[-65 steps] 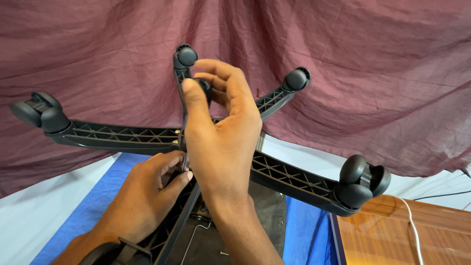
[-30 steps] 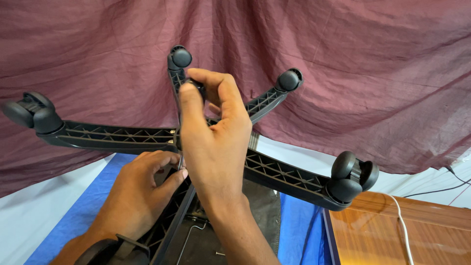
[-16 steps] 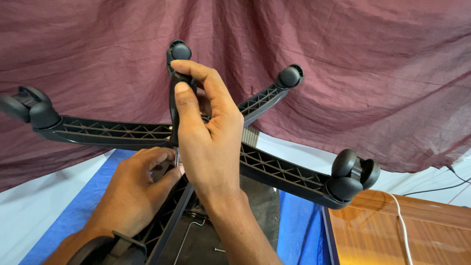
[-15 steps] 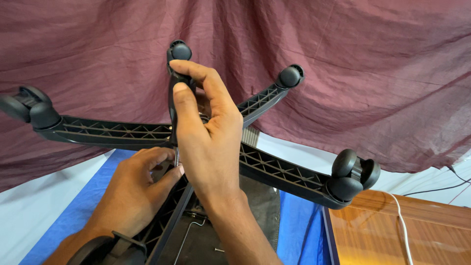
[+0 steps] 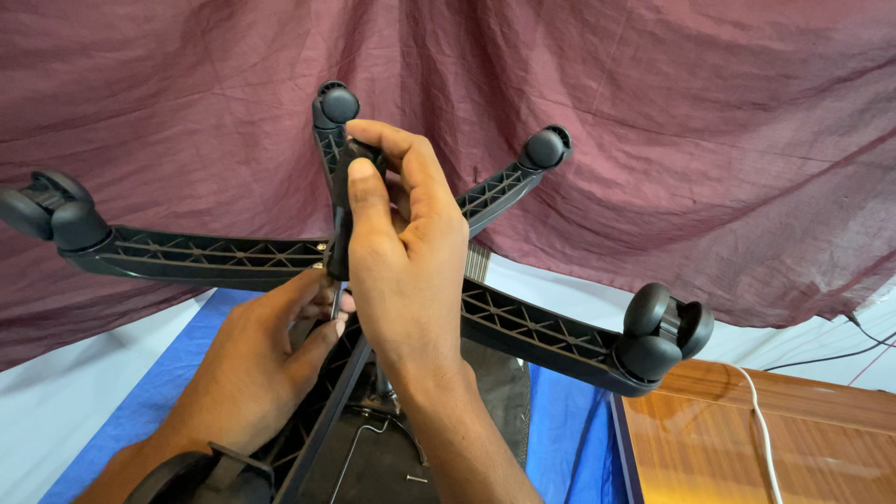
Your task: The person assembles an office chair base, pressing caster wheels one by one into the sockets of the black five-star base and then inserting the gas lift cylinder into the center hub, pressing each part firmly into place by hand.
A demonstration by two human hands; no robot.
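Note:
A black five-armed chair base [image 5: 537,329] with caster wheels is turned underside-up in front of me. One caster [image 5: 661,333] is at the right, another [image 5: 51,210] at the left, and two sit farther back. My right hand [image 5: 411,271] is closed around the black handle of a screwdriver [image 5: 338,233] that stands upright over the hub. My left hand [image 5: 257,364], lower left with a dark strap at the wrist, pinches the thin shaft just below, where the arms meet. The tip is hidden by my fingers.
A maroon cloth [image 5: 709,140] hangs as a backdrop. Under the base are a blue sheet [image 5: 140,411] and the dark underside of a seat [image 5: 373,462] with a loose screw [image 5: 415,479]. A wooden surface [image 5: 737,448] with a white cable [image 5: 761,425] lies at the lower right.
My right hand has shifted its fingers on the screwdriver handle, the thumb now lying straighter along it. The base sits slightly higher and more to the left in view. My left hand stays at the hub.

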